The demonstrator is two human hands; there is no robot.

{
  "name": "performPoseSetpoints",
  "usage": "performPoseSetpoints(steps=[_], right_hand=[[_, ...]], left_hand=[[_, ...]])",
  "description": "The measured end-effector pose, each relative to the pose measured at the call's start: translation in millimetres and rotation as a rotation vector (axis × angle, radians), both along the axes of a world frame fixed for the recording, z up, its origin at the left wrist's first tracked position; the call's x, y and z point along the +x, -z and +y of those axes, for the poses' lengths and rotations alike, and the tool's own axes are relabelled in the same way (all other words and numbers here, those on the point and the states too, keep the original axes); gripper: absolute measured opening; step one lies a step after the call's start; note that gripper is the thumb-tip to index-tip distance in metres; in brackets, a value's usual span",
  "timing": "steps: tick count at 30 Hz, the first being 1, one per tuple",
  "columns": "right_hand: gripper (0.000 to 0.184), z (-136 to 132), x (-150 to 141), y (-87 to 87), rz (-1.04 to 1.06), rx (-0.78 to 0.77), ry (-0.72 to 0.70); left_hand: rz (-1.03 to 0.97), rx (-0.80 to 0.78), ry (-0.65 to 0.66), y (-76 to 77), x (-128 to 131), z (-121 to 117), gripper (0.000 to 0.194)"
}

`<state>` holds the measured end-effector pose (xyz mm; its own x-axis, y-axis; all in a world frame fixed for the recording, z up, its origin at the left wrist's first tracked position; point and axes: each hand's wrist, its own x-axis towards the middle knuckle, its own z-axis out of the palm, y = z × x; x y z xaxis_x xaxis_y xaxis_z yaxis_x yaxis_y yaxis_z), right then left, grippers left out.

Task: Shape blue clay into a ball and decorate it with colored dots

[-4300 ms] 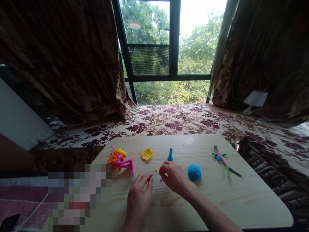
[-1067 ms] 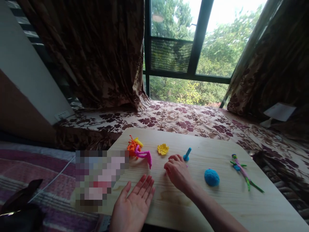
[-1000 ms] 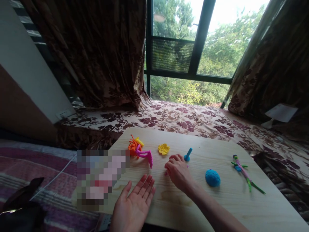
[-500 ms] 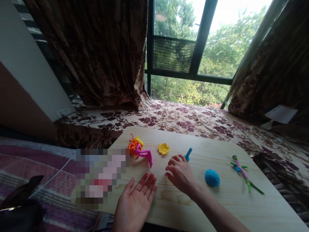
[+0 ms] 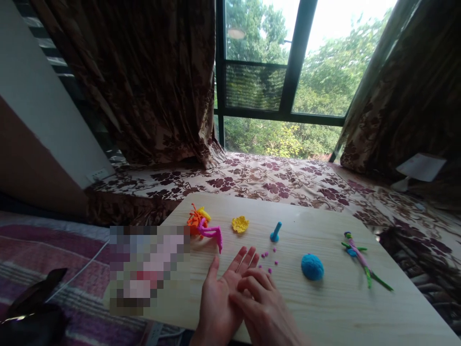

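Note:
My left hand [image 5: 220,299] is held palm up with its fingers stretched out, low over the front of the table. Fingers bent together, my right hand [image 5: 264,302] presses its fingertips on the left palm. Whatever is between them, if anything, is hidden. Just beyond the hands lie several tiny purple balls [image 5: 270,270] of what looks like modelling clay. Behind these stands a blue peg [image 5: 276,231] on a round foot. To the right sits a bumpy blue dome [image 5: 312,267]. A ruffled yellow disc [image 5: 240,224] lies farther back.
Orange strands [image 5: 195,224] and a bent magenta piece [image 5: 215,231] lie at the table's back left. At the right is a thin purple-and-green figure [image 5: 358,256]. A blurred patch [image 5: 147,269] covers the left edge. Beyond the wooden table [image 5: 345,307] is a floral-covered sill [image 5: 273,178].
My right hand has come back from beside the blue peg onto the left palm, uncovering the purple balls. My left hand has shifted right. The view has moved slightly.

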<state>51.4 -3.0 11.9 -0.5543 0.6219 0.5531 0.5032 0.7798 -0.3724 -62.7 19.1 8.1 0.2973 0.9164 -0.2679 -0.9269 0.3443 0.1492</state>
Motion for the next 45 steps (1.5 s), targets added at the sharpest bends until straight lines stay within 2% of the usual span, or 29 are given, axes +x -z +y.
performPoseSetpoints(steps=[2,4,7,9,13,18,23,28,32,34,38,41,45], right_hand=[[0.027,-3,5,6.0,-0.015,0.152,-0.003],[0.040,-4,10,10.1,-0.072,0.236,0.014],[0.053,-4,18,11.7,-0.196,0.180,0.099],[0.048,-5,21,11.9,-0.216,0.178,0.116],[0.048,-6,22,12.4,-0.185,0.326,0.008],[0.039,-6,21,11.3,-0.187,0.236,0.117],[0.043,-7,21,13.6,-0.154,0.326,0.027],[0.037,-5,20,12.4,-0.163,0.202,0.117],[0.040,-8,23,22.2,-0.101,0.313,0.071],[0.040,-8,25,20.4,-0.112,0.272,0.046],[0.035,-2,27,-1.5,-0.128,-0.002,0.097],[0.030,6,23,-12.8,-0.042,-0.091,0.106],[0.014,22,8,-4.3,0.036,-0.147,0.104]], left_hand=[[-0.041,0.053,-0.022,-0.5,5,0,0.063],[-0.052,0.087,-0.037,2.2,9,-1,0.066],[-0.021,0.066,0.021,5.4,14,0,0.069],[-0.007,0.059,0.044,3.4,14,1,0.069],[-0.011,0.129,-0.031,-5.2,11,3,0.069],[-0.001,0.083,0.045,-5.5,10,3,0.069],[-0.044,0.148,-0.012,-2.9,9,2,0.072],[-0.009,0.053,0.041,-0.5,12,1,0.069],[-0.009,0.101,-0.018,-3.1,7,3,0.070],[0.010,0.109,-0.032,-3.9,5,5,0.069],[0.045,0.073,-0.024,-4.4,3,5,0.064],[0.054,0.062,-0.017,-5.1,1,3,0.063],[0.066,0.041,-0.020,-4.5,-5,-1,0.058]])
